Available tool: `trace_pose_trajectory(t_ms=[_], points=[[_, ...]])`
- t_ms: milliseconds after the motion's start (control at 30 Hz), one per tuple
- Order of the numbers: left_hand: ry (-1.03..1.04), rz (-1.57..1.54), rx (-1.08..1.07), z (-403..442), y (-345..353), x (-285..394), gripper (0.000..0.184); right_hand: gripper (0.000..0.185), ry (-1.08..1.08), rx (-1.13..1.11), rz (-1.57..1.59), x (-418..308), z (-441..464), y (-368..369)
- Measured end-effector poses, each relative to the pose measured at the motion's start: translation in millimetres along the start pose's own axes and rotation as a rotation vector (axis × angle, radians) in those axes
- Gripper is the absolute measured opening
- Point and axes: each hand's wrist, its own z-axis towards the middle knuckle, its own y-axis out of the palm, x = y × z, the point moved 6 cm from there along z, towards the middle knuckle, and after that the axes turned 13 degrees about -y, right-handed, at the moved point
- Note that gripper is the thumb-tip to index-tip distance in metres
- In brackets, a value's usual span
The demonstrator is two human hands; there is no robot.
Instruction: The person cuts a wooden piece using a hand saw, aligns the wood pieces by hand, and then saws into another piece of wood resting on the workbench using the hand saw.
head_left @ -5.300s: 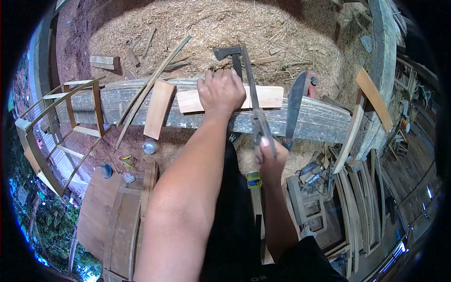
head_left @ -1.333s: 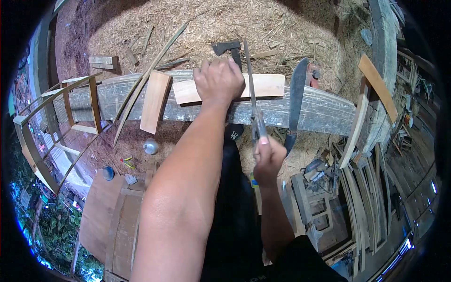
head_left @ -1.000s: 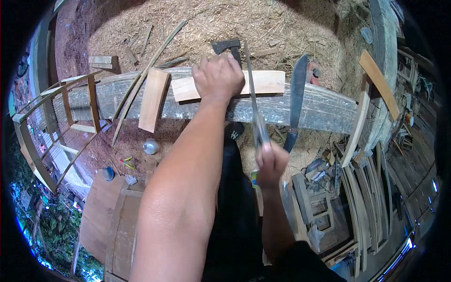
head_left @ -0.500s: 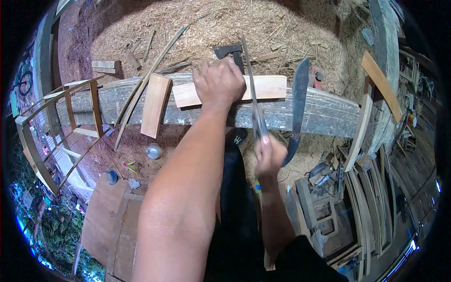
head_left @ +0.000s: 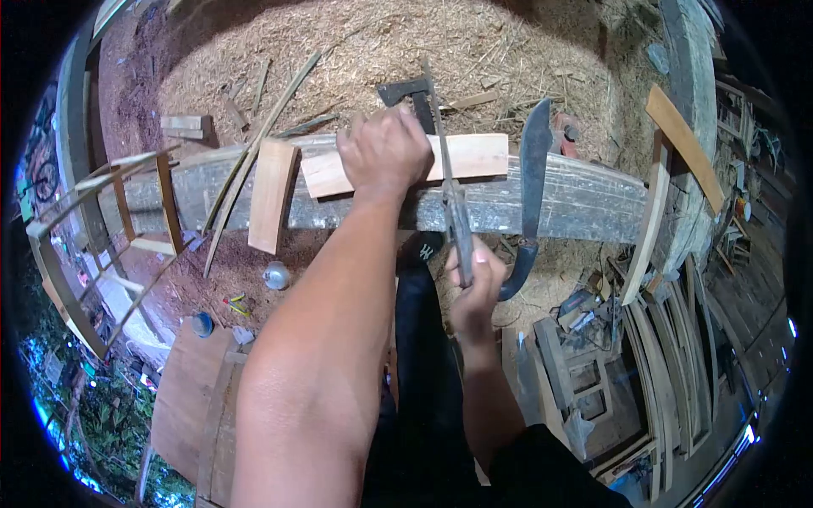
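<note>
My left hand (head_left: 385,152) is closed over a pale curved wooden board (head_left: 478,156), pressing it onto a long weathered timber (head_left: 373,206). In my right hand (head_left: 479,284) is the handle of a hand saw (head_left: 456,207). Its narrow blade crosses the board just right of my left hand, pointing away from me. To the right, a machete (head_left: 534,161) with a dark blade lies across the timber. A second pale board (head_left: 273,193) rests on the left. Beyond the board, a hatchet (head_left: 402,90) with a dark head lies partly hidden.
Wood shavings cover the ground (head_left: 356,59). A wooden frame (head_left: 174,203) stands at the left end of the timber, and a thin wooden strip (head_left: 254,161) leans across it. Curved wooden pieces (head_left: 656,372) are stacked at lower right. A clear round container (head_left: 276,275) sits below the timber.
My right hand has drawn the saw slightly back toward me. My left hand still holds the board in place. The whole view has shifted a little.
</note>
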Motion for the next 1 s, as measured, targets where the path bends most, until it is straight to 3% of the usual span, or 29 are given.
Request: trace_pose_trajectory(t_ms=[67, 167, 300, 400, 567, 800, 867, 1000], points=[[0.024, -0.048, 0.027, 9, -1, 6, 0.043, 0.045, 0.024, -0.003, -0.008, 5, 0, 0], [-0.017, -0.017, -0.104, 10, 5, 2, 0.043, 0.046, 0.102, -0.074, -0.144, 13, 10, -12], [-0.060, 0.016, -0.125, 8, -3, 3, 0.045, 0.049, 0.241, -0.118, -0.145, -47, 41, -3], [-0.025, -0.037, -0.124, 10, 0, 3, 0.043, 0.049, -0.008, -0.158, -0.133, -13, 3, -10], [-0.019, -0.019, -0.108, 9, 2, 1, 0.037, 0.052, 0.085, -0.091, -0.050, 2, -61, -47], [-0.033, -0.005, -0.094, 7, 2, 4, 0.036, 0.052, 0.027, -0.031, -0.168, 7, -6, -12], [-0.028, 0.009, -0.057, 8, 3, 1, 0.036, 0.051, -0.037, -0.055, -0.005, 7, -43, -31], [-0.033, 0.010, -0.065, 7, 0, 2, 0.036, 0.049, 0.103, -0.020, -0.092, 6, -77, -52]])
